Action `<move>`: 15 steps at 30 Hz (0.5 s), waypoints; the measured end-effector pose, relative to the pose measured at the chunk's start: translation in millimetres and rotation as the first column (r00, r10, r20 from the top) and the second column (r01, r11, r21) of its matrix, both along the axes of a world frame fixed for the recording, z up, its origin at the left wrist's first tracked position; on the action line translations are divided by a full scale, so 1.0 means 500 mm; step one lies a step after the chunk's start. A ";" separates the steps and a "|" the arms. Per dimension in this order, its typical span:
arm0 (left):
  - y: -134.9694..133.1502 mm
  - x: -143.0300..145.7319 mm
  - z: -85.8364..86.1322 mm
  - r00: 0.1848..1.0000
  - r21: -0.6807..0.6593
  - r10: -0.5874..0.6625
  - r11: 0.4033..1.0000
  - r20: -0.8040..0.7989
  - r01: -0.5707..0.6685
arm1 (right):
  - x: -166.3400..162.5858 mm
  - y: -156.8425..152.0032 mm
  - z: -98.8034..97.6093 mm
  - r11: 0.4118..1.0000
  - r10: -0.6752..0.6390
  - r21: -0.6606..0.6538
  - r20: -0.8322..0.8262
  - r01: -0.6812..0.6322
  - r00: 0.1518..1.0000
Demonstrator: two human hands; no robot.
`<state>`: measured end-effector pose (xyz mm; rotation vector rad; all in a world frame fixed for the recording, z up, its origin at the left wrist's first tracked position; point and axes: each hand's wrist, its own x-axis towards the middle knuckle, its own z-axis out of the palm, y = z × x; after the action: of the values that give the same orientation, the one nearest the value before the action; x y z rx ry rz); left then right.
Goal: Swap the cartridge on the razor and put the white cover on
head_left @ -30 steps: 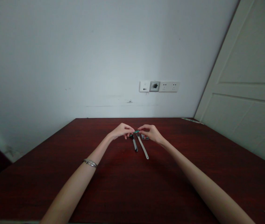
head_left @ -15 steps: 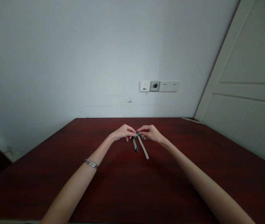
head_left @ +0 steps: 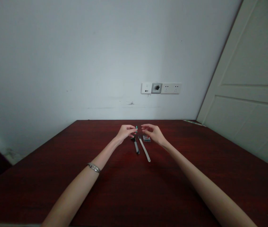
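My left hand point(head_left: 125, 130) pinches a small green-and-dark piece point(head_left: 136, 128), too small to name, between thumb and fingertips. To its right, my right hand point(head_left: 153, 132) is raised with its fingers apart and nothing visible in them. Just below the left fingertips lies a short tool with a dark head and grey-and-black handle point(head_left: 137, 147), perhaps a razor. Beside it rests a long slim pale stick point(head_left: 145, 150), dark at its far tip and with a hole at its near end. A small clear case point(head_left: 146, 138) sits partly under the right hand.
The dark red wooden table point(head_left: 124, 195) meets a pale wall point(head_left: 100, 63) at the back. Sockets point(head_left: 171, 88) are set in that wall. A white panelled door point(head_left: 249, 88) stands at the right, with a thin strip point(head_left: 194, 123) near the far right corner.
The hands have moved apart; they were together at the green piece. It is now up in the left hand alone. More of the clear case and the pale stick's tip shows.
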<state>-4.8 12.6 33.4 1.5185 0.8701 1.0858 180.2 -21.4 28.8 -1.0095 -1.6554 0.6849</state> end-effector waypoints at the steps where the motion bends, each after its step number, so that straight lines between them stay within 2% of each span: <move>1: -0.002 0.004 -0.001 0.998 -0.022 0.010 1.000 0.056 -0.009 | -0.001 0.001 -0.002 1.000 -0.019 0.011 0.009 0.019 1.000; 5: -0.016 0.021 -0.003 0.970 -0.087 0.015 0.996 0.245 0.006 | -0.006 0.003 -0.011 0.985 -0.096 0.153 0.109 0.078 0.989; 9: -0.027 0.036 -0.008 0.934 -0.139 0.005 0.989 0.358 0.047 | -0.011 0.003 -0.015 0.955 -0.136 0.285 0.169 0.083 0.976; 12: -0.028 0.041 -0.014 0.926 -0.169 -0.017 0.982 0.378 0.086 | -0.015 0.000 -0.016 0.955 -0.129 0.284 0.138 0.086 0.982; 15: -0.030 0.041 -0.015 0.931 -0.164 -0.030 0.982 0.363 0.095 | -0.017 -0.002 -0.016 0.977 -0.099 0.197 0.070 0.084 0.993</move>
<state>15.7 -2.2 25.8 1.1429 0.6403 1.1594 171.6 -22.4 20.6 -0.9753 -1.6966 0.4178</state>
